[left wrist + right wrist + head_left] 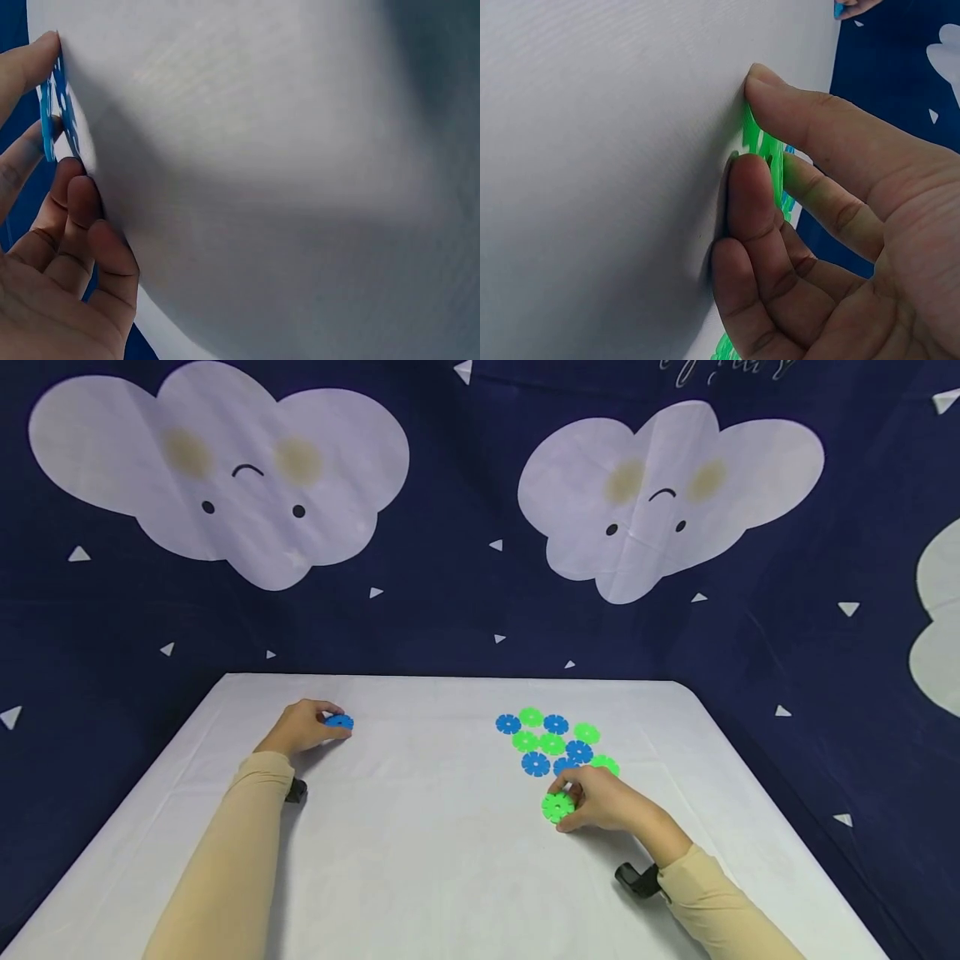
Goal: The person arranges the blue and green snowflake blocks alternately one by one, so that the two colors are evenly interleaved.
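Observation:
At the table's back left, my left hand (303,727) pinches a blue notched plastic disc (340,722) between thumb and fingers, low over the cloth. In the left wrist view the blue disc (46,124) is seen edge-on, with a second blue layer close against the table side; the other fingertips rest near the cloth. Right of centre, my right hand (603,799) pinches a green notched disc (557,807) by its edges. The right wrist view shows the green disc (775,169) between thumb and fingers, close to the table, partly hidden by a fingertip.
Beyond the right hand lies a loose group of several blue discs (536,764) and green discs (587,732), flat on the white-covered table (420,852). A dark blue curtain (450,610) with pale clouds hangs behind the table. A black wrist camera (637,881) sits at the right cuff.

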The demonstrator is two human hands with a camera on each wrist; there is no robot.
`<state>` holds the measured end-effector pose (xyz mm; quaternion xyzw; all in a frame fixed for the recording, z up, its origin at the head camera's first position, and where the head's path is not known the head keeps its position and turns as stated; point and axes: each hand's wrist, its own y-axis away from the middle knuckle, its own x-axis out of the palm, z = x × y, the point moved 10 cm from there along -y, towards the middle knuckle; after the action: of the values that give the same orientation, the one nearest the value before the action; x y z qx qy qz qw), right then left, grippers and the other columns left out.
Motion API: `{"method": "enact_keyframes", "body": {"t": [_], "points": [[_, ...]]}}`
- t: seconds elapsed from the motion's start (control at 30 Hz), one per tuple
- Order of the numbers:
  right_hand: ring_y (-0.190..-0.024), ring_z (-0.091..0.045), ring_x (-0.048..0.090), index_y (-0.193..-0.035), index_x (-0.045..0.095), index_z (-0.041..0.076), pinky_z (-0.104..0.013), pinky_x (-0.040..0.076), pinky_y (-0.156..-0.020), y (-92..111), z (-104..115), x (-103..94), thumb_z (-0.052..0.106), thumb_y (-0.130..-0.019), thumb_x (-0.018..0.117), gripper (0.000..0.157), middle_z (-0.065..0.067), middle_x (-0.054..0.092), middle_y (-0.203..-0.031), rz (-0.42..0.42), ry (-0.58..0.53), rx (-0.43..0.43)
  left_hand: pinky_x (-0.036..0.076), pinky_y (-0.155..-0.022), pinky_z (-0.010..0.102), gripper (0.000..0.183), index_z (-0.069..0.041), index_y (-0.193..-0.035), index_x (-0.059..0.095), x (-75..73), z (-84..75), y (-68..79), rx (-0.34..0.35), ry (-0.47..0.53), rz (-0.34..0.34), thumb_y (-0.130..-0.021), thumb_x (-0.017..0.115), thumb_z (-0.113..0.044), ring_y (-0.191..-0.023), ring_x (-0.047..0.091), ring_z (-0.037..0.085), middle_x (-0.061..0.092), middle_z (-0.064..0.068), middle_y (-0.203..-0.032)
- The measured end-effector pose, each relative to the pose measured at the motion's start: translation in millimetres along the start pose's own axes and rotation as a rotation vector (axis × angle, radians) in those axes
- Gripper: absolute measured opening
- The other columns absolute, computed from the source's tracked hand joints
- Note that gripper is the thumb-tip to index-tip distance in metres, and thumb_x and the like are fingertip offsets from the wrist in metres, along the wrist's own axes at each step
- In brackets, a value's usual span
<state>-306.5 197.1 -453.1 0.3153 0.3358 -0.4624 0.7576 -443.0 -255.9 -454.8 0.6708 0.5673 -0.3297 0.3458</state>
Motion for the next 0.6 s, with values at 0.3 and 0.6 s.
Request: {"method": "enact_keyframes", "body": {"t": [0.3, 0.6], "points": [[-0.083, -0.016, 0.058, -0.115, 0.076, 0.01, -0.027, 0.051, -0.068, -2, 5, 0.3, 0.013, -0.075, 0.098, 0.046, -0.002, 0.067, -0.088, 0.0, 0.004, -0.02, 0.049, -0.087, 0.041, 0.069, -0.002, -0.149, 0.058, -1.7, 4.8, 3.7, 0.002, 0.04, 0.032, -0.093, 0.082, -0.035, -0.104, 0.057, 0.033, 0.061, 0.025, -0.124], [-0.082, -0.01, 0.062, -0.117, 0.076, 0.009, -0.024, 0.054, -0.07, -7, 25, -2.6, 0.024, -0.079, 0.097, 0.046, 0.0, 0.071, -0.096, 0.024, 0.051, -0.121, 0.043, -0.083, 0.034, 0.06, -0.002, -0.143, 0.063, -0.7, 6.7, 9.9, 0.003, 0.143, 0.057, -0.093, 0.082, -0.028, -0.104, 0.053, 0.031, 0.059, 0.016, -0.114]]}}
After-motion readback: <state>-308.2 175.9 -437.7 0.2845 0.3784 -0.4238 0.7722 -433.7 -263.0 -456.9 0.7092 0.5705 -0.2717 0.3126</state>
